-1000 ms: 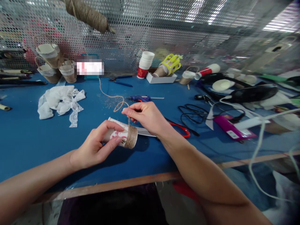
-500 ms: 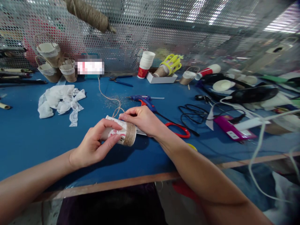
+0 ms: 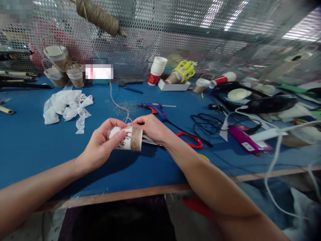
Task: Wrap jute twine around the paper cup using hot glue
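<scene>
Above the blue table (image 3: 100, 180), our left hand (image 3: 99, 142) holds the paper cup (image 3: 127, 140) while our right hand (image 3: 150, 128), its grip partly hidden so we cannot tell, meets the twine band (image 3: 136, 139); we seem mid-winding, the next turn needing tension.

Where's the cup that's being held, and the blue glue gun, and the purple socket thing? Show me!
Cup (image 3: 128, 142): head view, on its white printed side.
Blue glue gun (image 3: 157, 109): head view, on its body.
Purple socket block (image 3: 238, 134): head view, on its purple casing.
</scene>
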Motion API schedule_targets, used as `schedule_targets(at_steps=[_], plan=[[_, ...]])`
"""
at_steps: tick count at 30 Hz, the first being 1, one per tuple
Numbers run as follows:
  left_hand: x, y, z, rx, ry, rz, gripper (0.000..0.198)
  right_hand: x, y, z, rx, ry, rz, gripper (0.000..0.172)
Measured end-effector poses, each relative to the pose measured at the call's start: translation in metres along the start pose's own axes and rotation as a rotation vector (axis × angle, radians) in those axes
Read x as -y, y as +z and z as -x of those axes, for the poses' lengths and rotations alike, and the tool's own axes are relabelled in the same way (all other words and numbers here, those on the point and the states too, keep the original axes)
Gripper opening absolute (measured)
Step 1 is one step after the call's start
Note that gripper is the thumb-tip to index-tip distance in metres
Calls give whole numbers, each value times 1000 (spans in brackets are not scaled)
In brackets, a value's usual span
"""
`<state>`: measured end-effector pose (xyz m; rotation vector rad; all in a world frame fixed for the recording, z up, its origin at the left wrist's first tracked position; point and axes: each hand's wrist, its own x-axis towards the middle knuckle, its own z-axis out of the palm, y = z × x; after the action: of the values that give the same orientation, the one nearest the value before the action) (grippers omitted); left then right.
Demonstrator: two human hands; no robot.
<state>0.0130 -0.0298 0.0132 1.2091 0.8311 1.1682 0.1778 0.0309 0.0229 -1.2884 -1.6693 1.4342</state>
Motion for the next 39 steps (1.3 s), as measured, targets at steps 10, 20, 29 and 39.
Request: schedule_targets(at_steps=[10, 20, 29, 39], plan=[[-10, 4, -3, -98, 9, 121, 21, 1, -5, -1, -84, -47, 259, 15], [-12, 2, -19, -311, -197, 195, 13, 9, -7, 13, -26, -264, 203, 32], [-15, 1, -22, -319, -309, 222, 11, 8, -1, 14, 18, -203, 178, 18], [-2, -8, -11, -93, 82, -359, 25, 13, -7, 16, -2, -73, -81, 17]])
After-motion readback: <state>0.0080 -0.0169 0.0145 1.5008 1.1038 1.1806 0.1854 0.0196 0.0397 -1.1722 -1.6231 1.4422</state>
